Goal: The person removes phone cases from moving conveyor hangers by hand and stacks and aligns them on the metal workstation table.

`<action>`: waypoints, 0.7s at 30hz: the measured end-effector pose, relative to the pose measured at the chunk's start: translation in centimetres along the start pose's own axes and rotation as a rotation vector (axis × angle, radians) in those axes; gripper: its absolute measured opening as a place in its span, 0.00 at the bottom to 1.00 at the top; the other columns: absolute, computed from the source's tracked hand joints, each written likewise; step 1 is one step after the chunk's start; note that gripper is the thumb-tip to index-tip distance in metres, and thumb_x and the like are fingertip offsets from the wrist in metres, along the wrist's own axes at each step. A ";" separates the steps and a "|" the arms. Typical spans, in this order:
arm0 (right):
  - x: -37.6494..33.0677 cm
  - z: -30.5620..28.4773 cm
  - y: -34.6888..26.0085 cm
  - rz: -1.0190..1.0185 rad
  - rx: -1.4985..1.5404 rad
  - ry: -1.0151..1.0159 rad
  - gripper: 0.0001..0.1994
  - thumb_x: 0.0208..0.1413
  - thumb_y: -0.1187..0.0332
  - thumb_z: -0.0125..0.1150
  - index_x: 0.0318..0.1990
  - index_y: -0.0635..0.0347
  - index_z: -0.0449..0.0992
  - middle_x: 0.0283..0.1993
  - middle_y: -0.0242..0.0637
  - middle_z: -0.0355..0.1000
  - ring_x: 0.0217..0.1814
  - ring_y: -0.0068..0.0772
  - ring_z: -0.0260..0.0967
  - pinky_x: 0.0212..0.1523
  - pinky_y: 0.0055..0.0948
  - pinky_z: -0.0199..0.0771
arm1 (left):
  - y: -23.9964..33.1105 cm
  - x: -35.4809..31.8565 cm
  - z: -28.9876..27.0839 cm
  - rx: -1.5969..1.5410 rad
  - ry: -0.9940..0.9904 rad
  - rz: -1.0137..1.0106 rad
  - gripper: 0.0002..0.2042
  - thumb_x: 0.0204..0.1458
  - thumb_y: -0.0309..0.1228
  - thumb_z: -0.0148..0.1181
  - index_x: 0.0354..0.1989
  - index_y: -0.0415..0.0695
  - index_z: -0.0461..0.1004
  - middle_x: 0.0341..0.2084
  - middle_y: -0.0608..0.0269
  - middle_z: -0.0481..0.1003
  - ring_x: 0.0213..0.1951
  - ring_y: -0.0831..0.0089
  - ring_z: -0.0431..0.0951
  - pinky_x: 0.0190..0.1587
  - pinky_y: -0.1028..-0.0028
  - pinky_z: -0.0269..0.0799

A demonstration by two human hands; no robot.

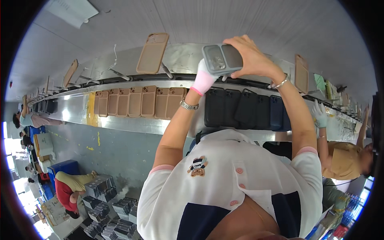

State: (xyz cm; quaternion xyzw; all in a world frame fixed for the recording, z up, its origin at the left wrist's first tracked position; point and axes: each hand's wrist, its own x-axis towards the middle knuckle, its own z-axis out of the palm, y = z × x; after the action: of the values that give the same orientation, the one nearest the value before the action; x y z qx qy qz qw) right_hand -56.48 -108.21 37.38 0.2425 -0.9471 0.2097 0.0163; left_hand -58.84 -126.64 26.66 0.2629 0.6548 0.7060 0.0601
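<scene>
My right hand [253, 58] is bare and closed on a grey phone case [219, 59], gripping its right end above the metal rail. My left hand [206, 78] wears a white glove with a pink cuff. It is against the case's lower left side, its fingers hidden behind the case, so their grip does not show. Just under the case a short metal post [225, 77] sticks out from the rail. A tan phone case [152, 54] stands tilted on another post to the left. A further tan case [301, 74] is to the right of my right forearm.
On the metal ledge [132, 125] before me lie a row of tan cases [135, 102] at left and black cases [235, 108] at right, with dark blue ones [276, 114] beyond. A co-worker's gloved hand [320, 114] is at right. Stacks of dark pieces [100, 188] stand behind left.
</scene>
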 end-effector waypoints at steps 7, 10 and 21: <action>-5.7 -4.4 5.9 0.180 -0.126 -0.189 0.45 0.25 0.59 0.78 0.58 0.62 0.65 0.55 0.41 0.65 0.56 0.47 0.57 0.61 0.41 0.59 | -3.6 2.0 8.6 -0.171 -0.173 -0.115 0.19 0.48 0.25 0.67 0.48 0.35 0.70 0.38 0.61 0.78 0.37 0.78 0.78 0.40 0.75 0.75; -8.5 -6.4 9.5 0.226 -0.056 -0.126 0.48 0.28 0.52 0.78 0.60 0.63 0.64 0.59 0.44 0.63 0.63 0.48 0.55 0.65 0.41 0.56 | -4.2 -0.3 7.6 -0.110 -0.128 -0.113 0.25 0.51 0.26 0.66 0.57 0.36 0.66 0.45 0.57 0.77 0.47 0.74 0.77 0.51 0.76 0.73; -6.8 -5.2 6.1 0.161 0.568 0.304 0.50 0.38 0.44 0.75 0.65 0.64 0.59 0.62 0.40 0.62 0.66 0.37 0.58 0.67 0.36 0.53 | -6.3 -10.9 -16.0 -0.017 0.765 -0.286 0.24 0.55 0.24 0.60 0.61 0.35 0.63 0.49 0.59 0.73 0.50 0.74 0.73 0.52 0.75 0.70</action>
State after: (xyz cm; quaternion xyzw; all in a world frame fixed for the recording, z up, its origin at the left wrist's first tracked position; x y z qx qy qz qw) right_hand -53.71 -98.22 38.81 0.1276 -0.8536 0.4999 0.0724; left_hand -58.35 -144.74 17.36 -0.1130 0.6540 0.7428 -0.0878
